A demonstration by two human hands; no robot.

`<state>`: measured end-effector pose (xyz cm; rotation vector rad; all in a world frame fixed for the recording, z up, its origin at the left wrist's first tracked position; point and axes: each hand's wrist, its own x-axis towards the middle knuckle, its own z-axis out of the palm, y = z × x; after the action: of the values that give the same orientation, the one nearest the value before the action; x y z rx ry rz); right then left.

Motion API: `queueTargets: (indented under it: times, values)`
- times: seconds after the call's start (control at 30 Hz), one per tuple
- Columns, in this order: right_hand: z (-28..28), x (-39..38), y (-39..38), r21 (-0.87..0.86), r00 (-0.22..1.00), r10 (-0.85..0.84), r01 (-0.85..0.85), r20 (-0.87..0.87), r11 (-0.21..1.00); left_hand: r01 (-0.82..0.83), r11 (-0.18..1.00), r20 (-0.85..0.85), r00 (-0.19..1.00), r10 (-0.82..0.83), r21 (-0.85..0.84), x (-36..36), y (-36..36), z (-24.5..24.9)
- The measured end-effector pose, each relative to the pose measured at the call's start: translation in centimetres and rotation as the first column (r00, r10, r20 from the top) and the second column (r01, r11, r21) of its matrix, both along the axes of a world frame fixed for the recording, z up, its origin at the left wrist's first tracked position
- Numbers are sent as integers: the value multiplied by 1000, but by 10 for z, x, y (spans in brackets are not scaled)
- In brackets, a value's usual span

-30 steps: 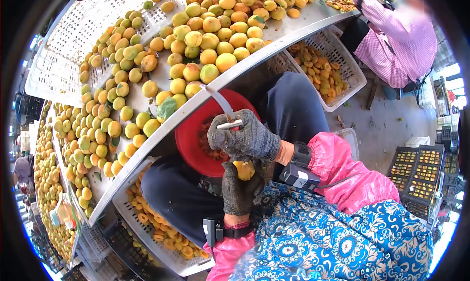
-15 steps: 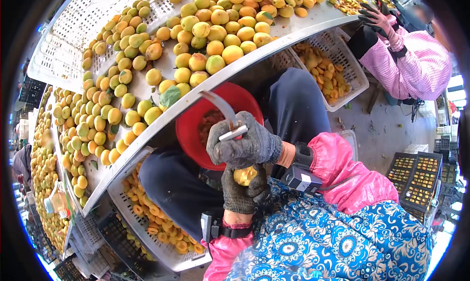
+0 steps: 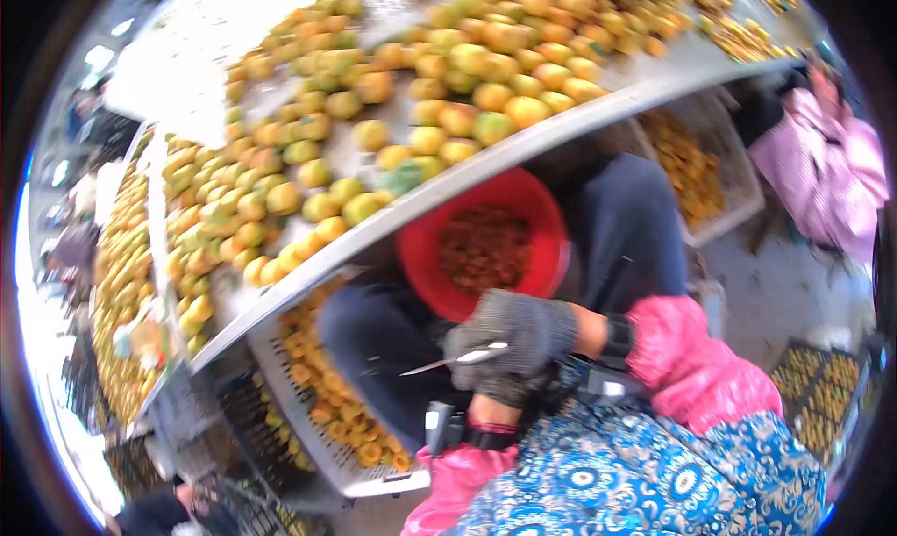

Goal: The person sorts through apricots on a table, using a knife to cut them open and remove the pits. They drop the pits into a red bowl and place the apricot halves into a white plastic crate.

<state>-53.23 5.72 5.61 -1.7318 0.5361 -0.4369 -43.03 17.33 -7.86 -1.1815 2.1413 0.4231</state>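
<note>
My right hand (image 3: 519, 330), in a dark grey knitted glove, is closed around a knife (image 3: 481, 354) whose thin blade points left. Directly below it, my left hand (image 3: 512, 386) is gloved too; its fingers are mostly hidden behind the right hand, so what it holds does not show. Both hands are over my lap, close to the blue patterned apron (image 3: 607, 480). Just beyond them, between my knees, stands a red basin (image 3: 556, 256) with many small reddish-brown pieces in it, blurred.
A metal-edged table (image 3: 392, 226) bears many yellow-orange apricots (image 3: 528, 111). White crates with cut fruit stand below it, one at the left (image 3: 350, 487) and one at the right (image 3: 747, 204). A person in a pink checked top (image 3: 822, 171) sits at the right. Dark trays (image 3: 818, 386) lie lower right.
The view has shifted and blurred, so the scene sits farther right and more of the basin shows. My right hand has lowered over my left, covering the cut fruit seen there before. The knife now points left.
</note>
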Motion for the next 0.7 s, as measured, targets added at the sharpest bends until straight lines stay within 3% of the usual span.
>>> queueTargets:
  times: [0.03,0.07,0.1,0.13,0.17,0.23,0.27,0.3,0.33,0.37,0.43,0.47,0.57,0.6,0.63,0.67,0.7]
  values:
    - [3,-1,-7,-193,965,92,-45,246,980,-231,955,-510,854,106,-188,7,43,-109]
    - [-18,3,-7,-213,893,77,21,442,977,-471,704,-711,204,673,532,2,28,-64]
    - [-24,-1,-12,-433,923,72,108,378,895,-62,237,-234,-529,816,969,-7,13,-9]
    - [-3,-3,-9,156,960,-169,136,222,978,444,-26,302,-564,768,896,-10,4,-2]
    - [0,-2,-10,244,939,-268,214,215,946,853,-157,728,-313,610,498,-13,-5,1]
    - [-9,-3,-12,383,918,-377,306,126,872,441,-69,376,-663,647,895,-26,-12,18]
    - [-19,-3,-11,364,897,-411,333,164,870,415,-35,346,-706,618,909,-24,-13,42]
    - [-35,2,-8,446,813,-544,417,206,792,376,-19,306,-724,618,927,-17,-15,72]
    - [-45,0,-14,832,725,-658,226,203,506,357,-31,292,-708,644,934,-17,-18,89]
    - [-50,-6,-12,828,736,-640,205,221,522,345,-11,274,-725,633,939,-15,-21,96]
    - [-15,-8,-2,872,830,-541,160,135,463,411,-162,426,-710,560,897,-10,-22,102]
    - [-14,-2,4,795,804,-566,219,182,566,409,-150,419,-722,550,900,-8,-20,101]
    - [-17,-4,5,733,763,-563,179,318,656,411,-65,365,-716,595,909,-13,-24,75]
    - [-26,-5,4,764,686,-646,205,334,612,505,-75,438,-655,615,860,-21,-26,50]
    - [-14,-8,3,705,725,-564,154,395,692,588,-84,500,-595,630,805,-14,-25,60]
    - [-17,-7,2,623,743,-545,224,388,750,539,-182,539,-636,552,822,-17,-24,73]
    - [-24,-10,1,527,758,-530,293,380,798,529,-171,528,-654,543,831,-14,-21,83]
